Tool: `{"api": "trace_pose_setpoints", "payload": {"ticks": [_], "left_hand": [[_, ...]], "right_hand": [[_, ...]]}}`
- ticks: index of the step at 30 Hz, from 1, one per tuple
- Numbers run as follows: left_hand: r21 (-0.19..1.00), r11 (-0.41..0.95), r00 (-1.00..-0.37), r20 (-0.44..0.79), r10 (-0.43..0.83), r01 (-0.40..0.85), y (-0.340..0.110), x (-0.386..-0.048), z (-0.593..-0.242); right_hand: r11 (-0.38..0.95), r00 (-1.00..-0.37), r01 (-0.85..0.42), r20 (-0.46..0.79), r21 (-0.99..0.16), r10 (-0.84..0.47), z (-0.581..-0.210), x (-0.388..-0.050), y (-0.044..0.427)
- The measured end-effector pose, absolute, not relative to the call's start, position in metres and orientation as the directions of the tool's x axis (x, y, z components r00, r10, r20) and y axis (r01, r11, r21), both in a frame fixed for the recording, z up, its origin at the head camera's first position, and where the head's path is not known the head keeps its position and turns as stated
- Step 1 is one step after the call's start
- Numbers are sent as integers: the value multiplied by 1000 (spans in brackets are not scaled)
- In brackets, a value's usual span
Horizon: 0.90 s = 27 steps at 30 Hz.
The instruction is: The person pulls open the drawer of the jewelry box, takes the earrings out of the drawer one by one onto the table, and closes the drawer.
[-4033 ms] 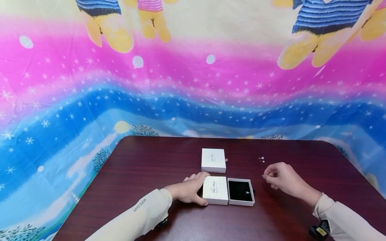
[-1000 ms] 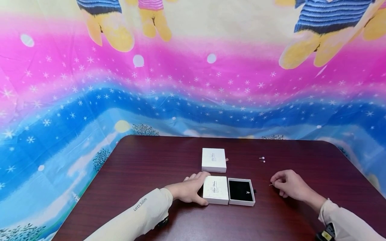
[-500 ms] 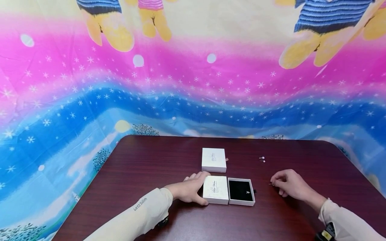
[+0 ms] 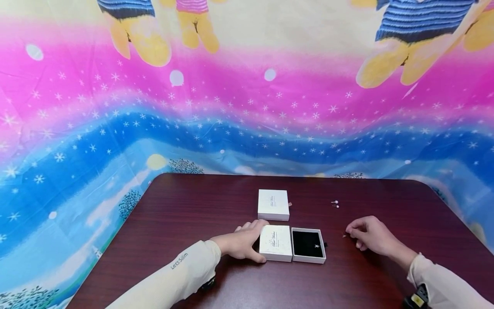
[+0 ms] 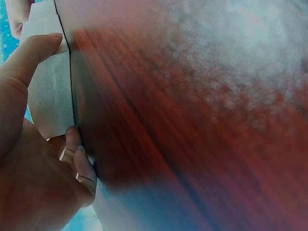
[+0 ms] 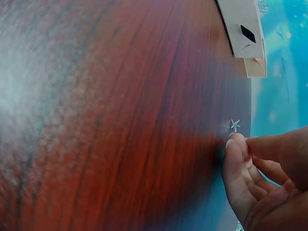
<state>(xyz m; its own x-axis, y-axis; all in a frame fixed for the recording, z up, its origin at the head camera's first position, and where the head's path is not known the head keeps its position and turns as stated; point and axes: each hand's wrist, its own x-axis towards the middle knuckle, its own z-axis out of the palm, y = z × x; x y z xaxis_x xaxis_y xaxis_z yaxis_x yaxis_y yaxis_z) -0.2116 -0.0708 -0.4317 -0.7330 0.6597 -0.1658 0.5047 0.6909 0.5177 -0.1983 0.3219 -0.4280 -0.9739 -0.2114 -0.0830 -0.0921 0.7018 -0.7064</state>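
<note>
In the head view my left hand [image 4: 242, 243] holds a white box cover [image 4: 275, 243] at its left side, thumb at the near edge. The thumb [image 5: 48, 45] lies along the box's side in the left wrist view. Against the cover's right side sits a white box tray [image 4: 309, 260] with a black pad, on which a star earring [image 4: 317, 246] shows at the right. My right hand [image 4: 372, 235] is right of the tray and pinches another star earring [image 6: 235, 124] by its post between thumb and fingertips. Its silver star points away from the fingers.
A second white box [image 4: 273, 204] lies closed behind the first, with a small ribbon tab on its right. Two pearl earrings [image 4: 335, 202] lie to the right of it. A patterned cloth [image 4: 247, 86] hangs behind the brown table [image 4: 185, 206].
Over the four seconds my right hand has shifted slightly right and nearer to me. The pinched earring has turned a little at the fingertips. My left hand and the boxes have stayed put.
</note>
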Motion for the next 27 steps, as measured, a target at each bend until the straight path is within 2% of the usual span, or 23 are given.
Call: {"api": "trace_pose_setpoints", "payload": {"ticks": [14, 27], "left_hand": [[518, 689, -733, -162, 661, 507, -71, -212, -433], [513, 691, -733, -163, 660, 508, -71, -213, -433]], "right_hand": [[801, -990, -75, -53, -594, -132, -430, -196, 306], [771, -987, -54, -83, -635, -138, -429, -196, 313]]}}
